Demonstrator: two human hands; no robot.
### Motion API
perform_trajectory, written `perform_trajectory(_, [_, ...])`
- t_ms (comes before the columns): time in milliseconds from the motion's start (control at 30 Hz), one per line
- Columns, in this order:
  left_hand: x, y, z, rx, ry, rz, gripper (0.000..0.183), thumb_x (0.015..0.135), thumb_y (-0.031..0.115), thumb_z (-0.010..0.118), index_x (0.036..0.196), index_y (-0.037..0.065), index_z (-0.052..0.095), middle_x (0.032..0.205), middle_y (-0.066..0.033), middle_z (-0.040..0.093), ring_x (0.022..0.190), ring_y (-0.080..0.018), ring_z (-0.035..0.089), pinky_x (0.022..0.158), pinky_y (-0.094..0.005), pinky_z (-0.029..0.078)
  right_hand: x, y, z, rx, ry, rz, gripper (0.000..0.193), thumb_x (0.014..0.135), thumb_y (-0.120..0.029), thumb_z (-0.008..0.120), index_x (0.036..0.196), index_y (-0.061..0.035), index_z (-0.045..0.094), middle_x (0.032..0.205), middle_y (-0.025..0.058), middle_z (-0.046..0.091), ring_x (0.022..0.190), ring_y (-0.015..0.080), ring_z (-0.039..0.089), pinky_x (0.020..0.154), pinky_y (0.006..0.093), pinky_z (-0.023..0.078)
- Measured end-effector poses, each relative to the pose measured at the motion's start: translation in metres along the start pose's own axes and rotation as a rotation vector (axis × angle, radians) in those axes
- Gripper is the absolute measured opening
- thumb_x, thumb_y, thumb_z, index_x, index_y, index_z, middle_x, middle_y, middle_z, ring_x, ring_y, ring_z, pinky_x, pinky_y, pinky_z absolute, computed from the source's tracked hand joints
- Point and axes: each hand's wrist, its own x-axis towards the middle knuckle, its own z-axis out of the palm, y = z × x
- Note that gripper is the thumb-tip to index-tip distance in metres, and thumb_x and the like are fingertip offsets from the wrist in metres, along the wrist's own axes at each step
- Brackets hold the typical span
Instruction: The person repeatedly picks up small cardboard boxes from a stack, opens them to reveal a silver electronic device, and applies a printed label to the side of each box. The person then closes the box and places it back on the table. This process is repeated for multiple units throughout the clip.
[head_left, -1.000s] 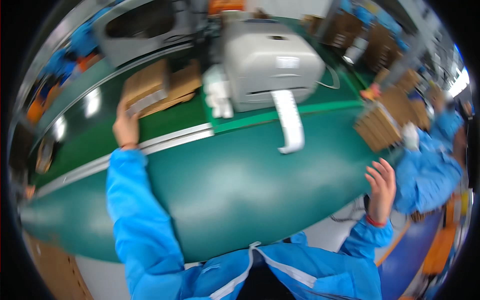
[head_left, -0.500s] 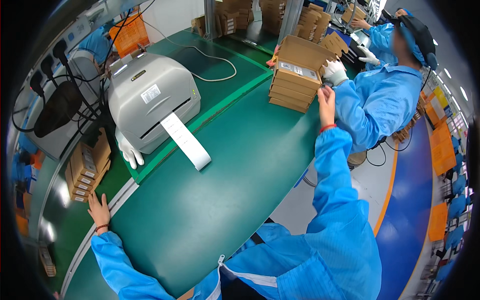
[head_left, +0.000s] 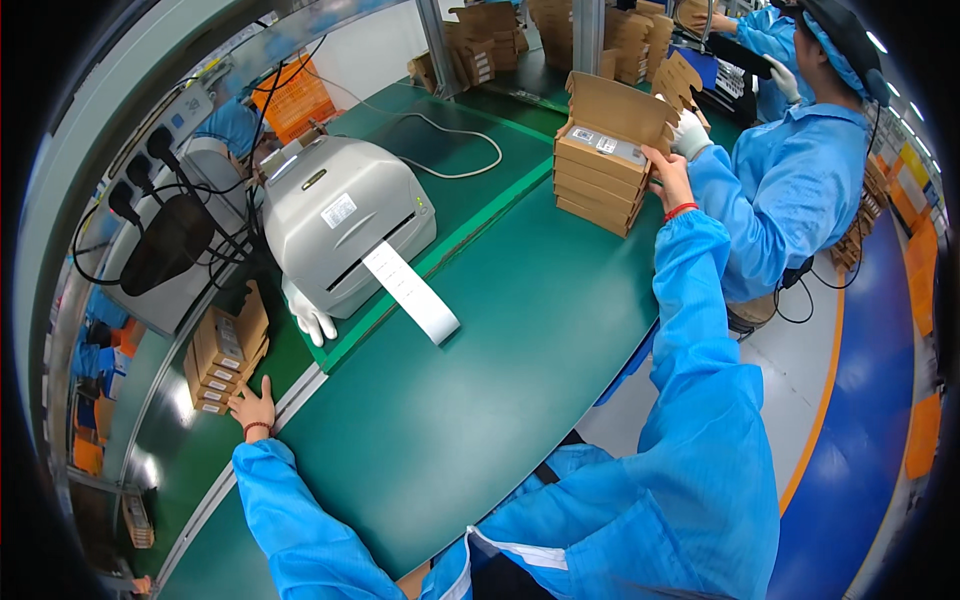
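A stack of brown cardboard boxes [head_left: 600, 190] stands on the far right of the green table, the top one with its lid raised and a grey labelled item [head_left: 608, 145] inside. My right hand [head_left: 672, 178] grips the right corner of that top box, fingers over its edge. My left hand [head_left: 254, 409] is open, fingers spread, beside another stack of cardboard boxes [head_left: 212, 372] at the left; its fingertips reach the lower boxes. Whether they press on them I cannot tell. A co-worker's white-gloved hand [head_left: 688, 135] is just behind the open box.
A grey label printer [head_left: 345, 215] with a white label strip [head_left: 412, 293] hanging out stands between the stacks. A white glove [head_left: 308, 313] lies beside it. Black plugs and cables [head_left: 165, 200] hang at the left. A co-worker in blue [head_left: 800, 190] sits close at the right.
My right hand has moved from beside the box stack onto the top box's corner. The view has shifted, so everything sits further right; my left hand stays by the left stack.
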Motion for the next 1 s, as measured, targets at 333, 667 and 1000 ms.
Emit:
perform_trajectory(333, [-0.123, 0.072, -0.061, -0.08, 0.623, 0.481, 0.06, 0.071, 0.028, 0.059, 0.124, 0.01, 0.038, 0.128, -0.0138, 0.036, 0.12, -0.0311, 0.031, 0.095, -0.0595, 0.016, -0.141, -0.051, -0.013, -0.643, -0.123, -0.655, 0.024, 0.078, -0.018, 0.051, 0.086, 0.0038, 0.056, 0.072, 0.0228, 0.056, 0.068, 0.0394, 0.055, 0.057, 0.0397, 0.043])
perform_trajectory(667, [-0.283, 0.146, -0.06, -0.777, 1.254, 1.908, 0.045, 0.085, 0.025, 0.04, 0.129, 0.03, 0.03, 0.131, 0.0002, 0.037, 0.124, -0.0145, 0.029, 0.099, -0.0535, 0.014, -0.364, -0.051, 0.016, -0.531, -0.67, -0.576, 0.025, 0.076, -0.004, 0.052, 0.1, 0.0042, 0.053, 0.084, 0.0151, 0.055, 0.07, 0.0271, 0.055, 0.061, 0.0311, 0.045])
perform_trajectory(1000, [-0.263, 0.145, -0.04, -1.019, 1.555, 1.423, 0.032, 0.083, 0.035, 0.046, 0.112, 0.02, 0.041, 0.101, 0.0069, 0.056, 0.096, -0.0085, 0.052, 0.086, -0.048, 0.028, -0.382, -0.045, 0.082, -0.293, -0.931, -0.709, 0.032, 0.07, -0.004, 0.06, 0.099, 0.0069, 0.054, 0.083, 0.0158, 0.058, 0.07, 0.0256, 0.059, 0.061, 0.0298, 0.047])
